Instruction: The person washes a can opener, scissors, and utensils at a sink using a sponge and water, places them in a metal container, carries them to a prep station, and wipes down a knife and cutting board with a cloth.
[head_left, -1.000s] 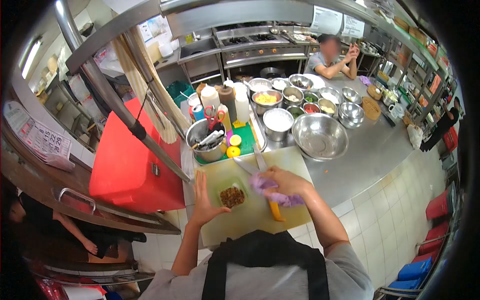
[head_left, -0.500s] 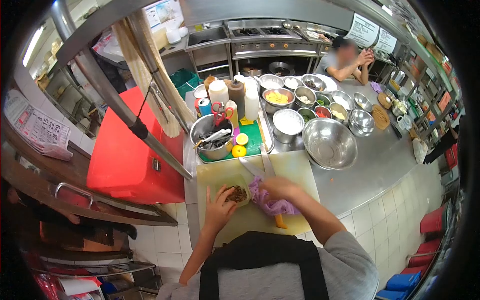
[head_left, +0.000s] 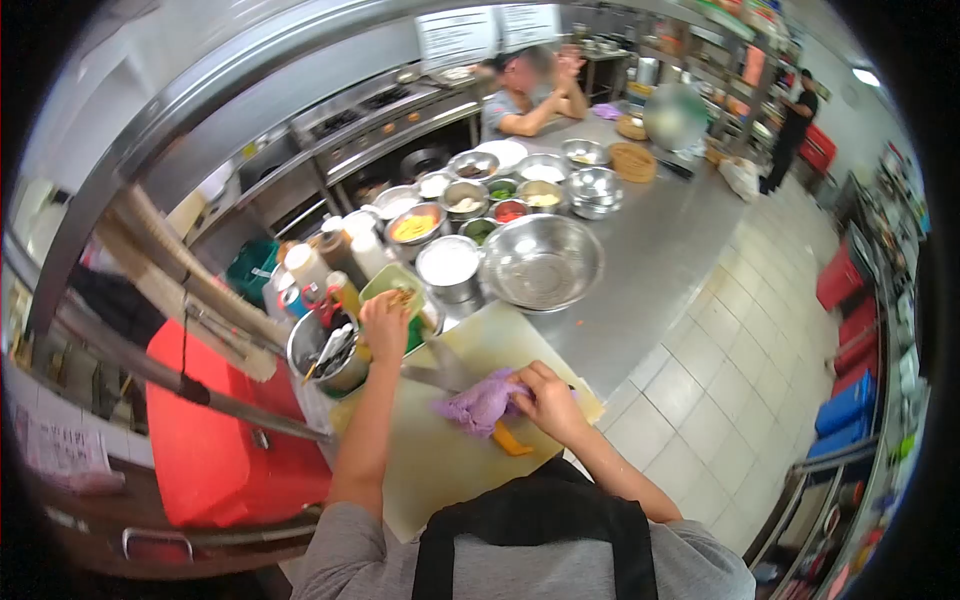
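Observation:
My left hand (head_left: 384, 328) grips a small pale green plastic container (head_left: 376, 284) with brown chopped food in it, held tilted above the far left edge of the cutting board (head_left: 400, 460). On the board, my right hand (head_left: 548, 402) has its fingers closed on a crumpled purple cloth (head_left: 482, 402). A yellow knife handle (head_left: 513, 441) sticks out from under the cloth towards me. Knife blades (head_left: 432, 376) show on the cloth's far left side, partly covered.
A large steel bowl (head_left: 545, 262) stands beyond the board, with several smaller ingredient bowls behind. At left are a steel pot of utensils (head_left: 340, 370), squeeze bottles (head_left: 305, 265) and a red cooler box (head_left: 225, 430). Another person (head_left: 530, 95) leans on the far counter.
My left hand has lifted the container off the board and carried it forward. The right hand remains at the cloth, now on its right side. My view has turned right.

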